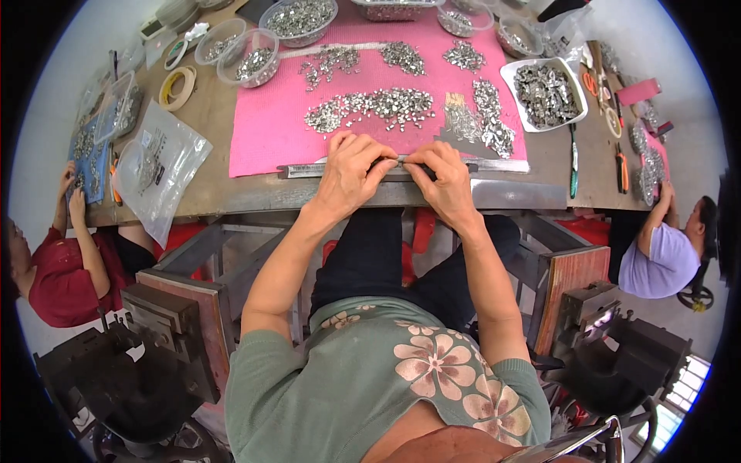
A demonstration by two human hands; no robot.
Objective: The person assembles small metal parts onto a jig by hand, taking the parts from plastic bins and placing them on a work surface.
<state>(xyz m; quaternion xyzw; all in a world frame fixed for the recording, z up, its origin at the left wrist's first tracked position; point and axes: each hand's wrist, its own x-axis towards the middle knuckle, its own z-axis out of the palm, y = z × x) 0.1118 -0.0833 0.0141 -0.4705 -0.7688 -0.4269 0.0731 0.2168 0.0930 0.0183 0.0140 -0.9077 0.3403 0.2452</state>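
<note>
At the front edge of the pink mat (262, 139), my left hand (349, 168) and my right hand (448, 176) meet with thumbs and forefingers pinched. Between the fingertips is a small dark piece, too small to name. Both hands are over a long metal bar (302, 170) that lies along the table's near edge. Just beyond them is a broad pile of small shiny metal pieces (390, 106). Beside my right hand, thin light-coloured strips (461, 119) lie next to a second metal heap (492, 116).
A white tray of metal parts (545, 94) stands right of the mat. Clear tubs (299, 21) line the back. To the left are a tape roll (177, 87) and a plastic bag (158, 166). Pliers (622, 170) lie at right. A person (73, 270) works at left, another person (660, 251) at right.
</note>
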